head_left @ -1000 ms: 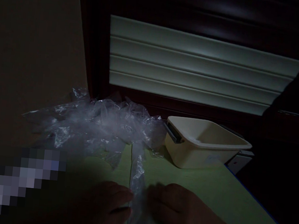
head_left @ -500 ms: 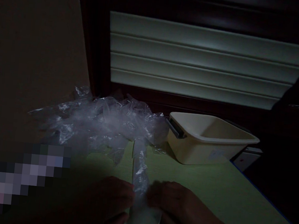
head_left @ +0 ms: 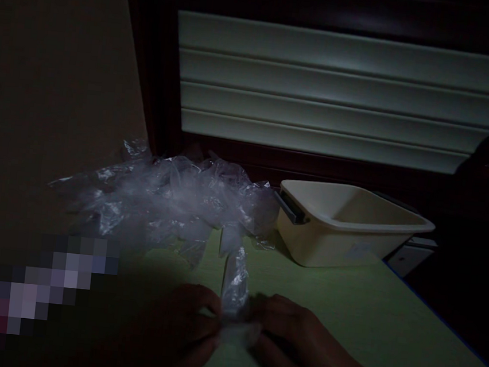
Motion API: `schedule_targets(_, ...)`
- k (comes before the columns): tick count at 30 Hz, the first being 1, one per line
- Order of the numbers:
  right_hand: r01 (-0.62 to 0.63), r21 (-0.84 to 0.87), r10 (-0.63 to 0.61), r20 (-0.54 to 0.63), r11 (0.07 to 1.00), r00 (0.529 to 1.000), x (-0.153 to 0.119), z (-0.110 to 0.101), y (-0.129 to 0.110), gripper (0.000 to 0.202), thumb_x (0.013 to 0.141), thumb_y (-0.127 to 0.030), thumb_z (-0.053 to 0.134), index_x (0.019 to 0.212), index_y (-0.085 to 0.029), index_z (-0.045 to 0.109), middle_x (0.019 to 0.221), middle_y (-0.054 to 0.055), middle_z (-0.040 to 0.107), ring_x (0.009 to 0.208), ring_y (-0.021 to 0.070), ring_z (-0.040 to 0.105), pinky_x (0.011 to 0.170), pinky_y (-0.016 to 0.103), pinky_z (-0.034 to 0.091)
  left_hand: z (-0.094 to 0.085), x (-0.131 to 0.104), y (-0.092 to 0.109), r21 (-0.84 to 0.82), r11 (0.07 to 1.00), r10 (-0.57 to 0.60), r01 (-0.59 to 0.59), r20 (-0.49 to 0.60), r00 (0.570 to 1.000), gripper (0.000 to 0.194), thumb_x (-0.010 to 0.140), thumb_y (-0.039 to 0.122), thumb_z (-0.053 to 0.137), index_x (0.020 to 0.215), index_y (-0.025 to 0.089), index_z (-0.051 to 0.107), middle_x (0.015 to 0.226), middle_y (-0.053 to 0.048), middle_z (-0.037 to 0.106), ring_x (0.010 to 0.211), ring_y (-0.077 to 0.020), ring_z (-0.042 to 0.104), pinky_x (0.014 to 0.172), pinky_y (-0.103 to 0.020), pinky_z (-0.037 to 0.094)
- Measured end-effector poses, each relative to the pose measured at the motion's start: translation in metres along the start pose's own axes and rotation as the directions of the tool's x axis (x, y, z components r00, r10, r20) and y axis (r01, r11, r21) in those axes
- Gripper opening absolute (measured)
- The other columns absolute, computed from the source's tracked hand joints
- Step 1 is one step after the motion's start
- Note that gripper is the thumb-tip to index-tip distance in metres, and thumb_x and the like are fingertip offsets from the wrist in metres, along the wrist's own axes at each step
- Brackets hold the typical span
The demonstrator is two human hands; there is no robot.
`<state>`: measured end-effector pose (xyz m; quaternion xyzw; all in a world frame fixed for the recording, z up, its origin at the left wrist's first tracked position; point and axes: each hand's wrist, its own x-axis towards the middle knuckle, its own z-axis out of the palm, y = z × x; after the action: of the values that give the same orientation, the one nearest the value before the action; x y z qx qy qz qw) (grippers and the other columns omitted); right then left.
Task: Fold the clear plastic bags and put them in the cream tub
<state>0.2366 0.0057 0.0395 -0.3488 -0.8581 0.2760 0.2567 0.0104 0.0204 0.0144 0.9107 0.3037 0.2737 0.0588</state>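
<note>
A narrow folded strip of clear plastic (head_left: 236,281) lies on the green tabletop (head_left: 346,297), its near end turned up between my hands. My left hand (head_left: 191,328) pinches the left side of that end, dark in the dim light. On the right side, my right hand (head_left: 294,338) grips the same end between thumb and fingers. Beyond the strip spreads a heap of crumpled clear plastic bags (head_left: 178,194), close to the strip's far end.
A cream plastic basin (head_left: 329,243) with dark handles stands at the back right, near the table's blue edge. Behind are dark wood and pale slatted panels (head_left: 323,87). A white box (head_left: 410,257) shows beyond the basin. The lower left is pixelated.
The near end of the plastic strip has been folded over, so the strip looks shorter. Both hands still hold it. The view has shifted slightly.
</note>
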Motion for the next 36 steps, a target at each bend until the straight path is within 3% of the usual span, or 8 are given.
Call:
schedule_targets(8,-0.254,0.24,0.274,-0.054,0.937,0.96,0.005,0.012,0.005,0.012,0.082,-0.014,0.048,0.077,-0.014,0.06,0.064,-0.001,0.053,0.056,0.0109,0.046,0.051,0.021,0.034,0.007,0.003,-0.014,-0.114,0.993,-0.033,0.024,-0.074,0.997,0.017,0.089,0.014,0.05,0.079,0.022,0.061,0.091,-0.001,0.061,0.11,-0.0195,0.053,0.096,-0.031,0.042)
schedule_targets(12,-0.267,0.313,0.309,-0.092,0.911,0.947,0.007,0.015,0.006,0.017,0.08,-0.012,0.05,0.095,-0.015,0.056,0.068,-0.001,0.057,0.058,0.0114,0.05,0.052,0.021,0.035,0.012,0.003,-0.018,-0.125,0.991,-0.064,0.055,-0.072,0.995,0.019,0.09,0.017,0.049,0.075,0.022,0.059,0.09,0.0,0.06,0.107,-0.0196,0.053,0.094,-0.032,0.043)
schedule_targets(18,-0.247,0.314,0.305,-0.149,0.917,0.941,0.008,0.019,0.006,0.02,0.08,-0.012,0.05,0.094,-0.021,0.039,0.059,-0.008,0.049,0.049,0.0102,0.044,0.045,0.019,0.031,0.008,0.006,-0.011,-0.119,0.991,-0.065,0.055,-0.077,0.995,0.021,0.09,0.017,0.046,0.072,0.021,0.055,0.089,-0.002,0.058,0.106,-0.0205,0.052,0.095,-0.033,0.042)
schedule_targets(21,-0.198,0.169,0.235,-0.232,0.966,0.944,0.004,0.018,0.005,0.015,0.082,-0.013,0.05,0.089,-0.021,0.04,0.065,-0.004,0.053,0.052,0.0112,0.048,0.047,0.021,0.034,0.006,0.009,-0.011,-0.128,0.99,-0.057,0.054,-0.02,0.998,0.022,0.09,0.015,0.044,0.072,0.02,0.054,0.088,-0.002,0.057,0.098,-0.0197,0.054,0.09,-0.033,0.044)
schedule_targets(23,-0.075,-0.071,0.053,-0.276,0.995,0.96,0.001,0.016,0.004,0.007,0.085,-0.014,0.049,0.087,-0.019,0.045,0.071,0.001,0.058,0.059,0.0136,0.051,0.052,0.023,0.039,0.008,0.009,-0.012,-0.145,0.988,-0.058,0.053,-0.029,0.998,0.021,0.088,0.013,0.043,0.07,0.02,0.052,0.085,-0.001,0.056,0.092,-0.0189,0.054,0.085,-0.033,0.044)
schedule_targets(26,0.226,-0.421,-0.328,-0.187,0.879,0.926,-0.002,0.015,0.004,0.011,0.092,-0.014,0.045,0.091,-0.016,0.056,0.079,0.007,0.065,0.068,0.0177,0.055,0.06,0.029,0.042,0.014,0.007,-0.015,-0.173,0.984,-0.059,0.039,-0.113,0.992,0.019,0.084,0.011,0.045,0.067,0.019,0.048,0.082,0.0,0.055,0.086,-0.0183,0.054,0.078,-0.033,0.043)
schedule_targets(28,0.333,-0.521,-0.441,-0.094,0.786,0.893,-0.002,0.014,0.003,0.019,0.094,-0.012,0.04,0.097,-0.014,0.06,0.082,0.009,0.067,0.072,0.0194,0.057,0.064,0.031,0.042,0.017,0.005,-0.015,-0.182,0.983,-0.063,0.037,-0.138,0.988,0.019,0.082,0.009,0.044,0.066,0.019,0.046,0.082,0.0,0.054,0.084,-0.0177,0.053,0.075,-0.033,0.041)
schedule_targets(36,0.252,-0.477,-0.212,0.138,0.842,0.968,0.001,0.009,0.0,0.025,0.093,-0.015,0.047,0.114,-0.017,0.061,0.107,0.01,0.067,0.098,0.0215,0.058,0.087,0.035,0.043,0.015,0.004,-0.012,-0.141,0.985,-0.12,0.097,-0.163,0.979,0.019,0.079,0.008,0.045,0.063,0.018,0.04,0.073,0.001,0.048,0.073,-0.0168,0.047,0.066,-0.031,0.035)
